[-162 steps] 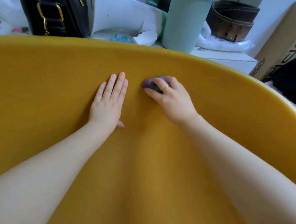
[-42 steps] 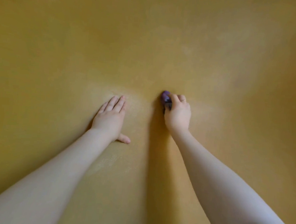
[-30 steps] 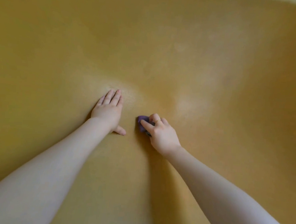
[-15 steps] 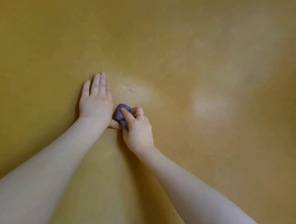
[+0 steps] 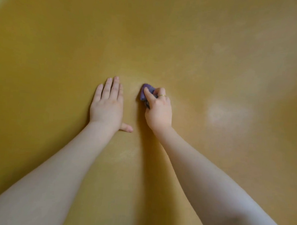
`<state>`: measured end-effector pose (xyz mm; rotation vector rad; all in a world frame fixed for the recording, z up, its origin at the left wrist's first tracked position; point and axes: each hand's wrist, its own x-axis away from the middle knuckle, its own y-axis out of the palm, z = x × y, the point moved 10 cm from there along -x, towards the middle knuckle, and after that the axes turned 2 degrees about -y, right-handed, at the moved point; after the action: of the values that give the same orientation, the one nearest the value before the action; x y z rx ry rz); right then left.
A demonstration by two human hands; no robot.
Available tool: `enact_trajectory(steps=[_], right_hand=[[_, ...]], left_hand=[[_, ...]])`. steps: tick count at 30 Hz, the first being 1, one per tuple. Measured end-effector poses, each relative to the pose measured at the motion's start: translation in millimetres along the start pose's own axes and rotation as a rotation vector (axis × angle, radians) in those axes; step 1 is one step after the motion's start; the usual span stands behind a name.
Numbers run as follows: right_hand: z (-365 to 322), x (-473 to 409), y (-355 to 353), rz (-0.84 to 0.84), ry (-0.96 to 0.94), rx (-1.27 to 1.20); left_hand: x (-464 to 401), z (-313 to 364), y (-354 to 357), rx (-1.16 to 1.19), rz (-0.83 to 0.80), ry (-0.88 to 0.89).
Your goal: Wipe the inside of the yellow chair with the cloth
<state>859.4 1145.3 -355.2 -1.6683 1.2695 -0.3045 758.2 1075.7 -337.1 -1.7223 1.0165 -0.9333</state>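
Right hand (image 5: 159, 113) curled around a small bunched purple cloth (image 5: 145, 93), forefinger stretched along its top, other fingers bent over it; thin gold ring (image 5: 161, 95) on one finger. Cloth pressed against the inner surface of the yellow chair (image 5: 217, 55), only its upper left part showing past the fingers. Left hand (image 5: 108, 104) lay flat on the chair just beside it, palm down, fingers straight and close together, thumb stuck out sideways toward the right wrist; it held nothing. Narrow strip of yellow showed between the two hands, which did not touch. Both bare forearms ran up from the lower corners of the view. Chair's curved yellow shell filled almost the whole view, with a pale glossy patch (image 5: 226, 113) to the right of the right hand.
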Motion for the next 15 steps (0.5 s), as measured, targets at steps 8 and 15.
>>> enact_trajectory(steps=[8,15], right_hand=[[14,63,-17,-0.11,-0.393,0.262],[140,5,-118,0.142,-0.193,0.604]], left_hand=[[8,62,-26,0.097,0.028,0.179],[-15,131,-72,0.33,0.164,0.289]])
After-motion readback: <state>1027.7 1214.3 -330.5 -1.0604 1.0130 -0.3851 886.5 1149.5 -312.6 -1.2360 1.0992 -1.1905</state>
